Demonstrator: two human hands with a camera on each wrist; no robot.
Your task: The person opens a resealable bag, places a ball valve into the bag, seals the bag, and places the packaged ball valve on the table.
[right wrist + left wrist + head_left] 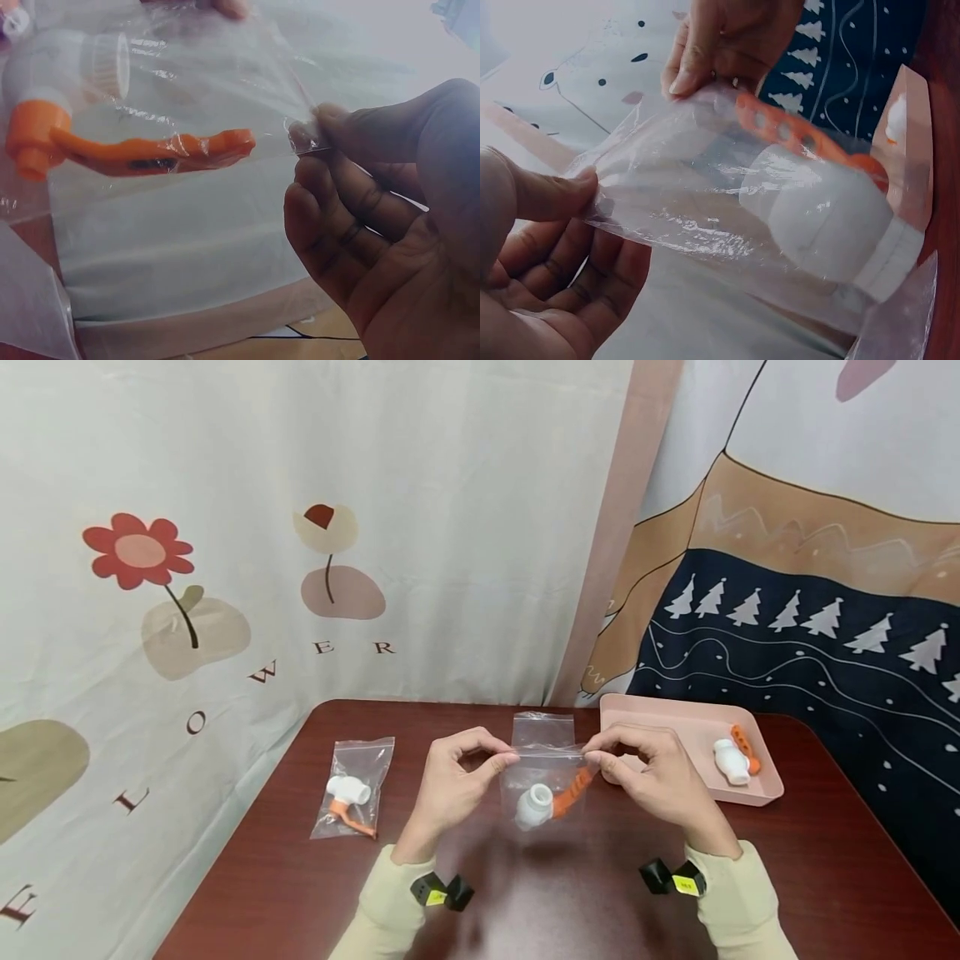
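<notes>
A clear zip-lock bag [551, 762] hangs between my two hands above the table. Inside it lies a white plastic ball valve [535, 806] with an orange handle [573, 792]. My left hand [459, 781] pinches one top corner of the bag between thumb and forefinger. The opposite top corner is pinched by my right hand [660, 772]. In the left wrist view the white valve body [829, 217] sits at the bag's lower end. The right wrist view shows the orange handle [157, 154] pointing toward the right thumb.
On the left of the table [258, 868] lies another bagged valve [348, 790]. A pink tray [675, 714] at the back right holds a loose white valve [731, 762] with an orange handle. Behind my hands, a flat clear bag [543, 725] lies near the table's back edge.
</notes>
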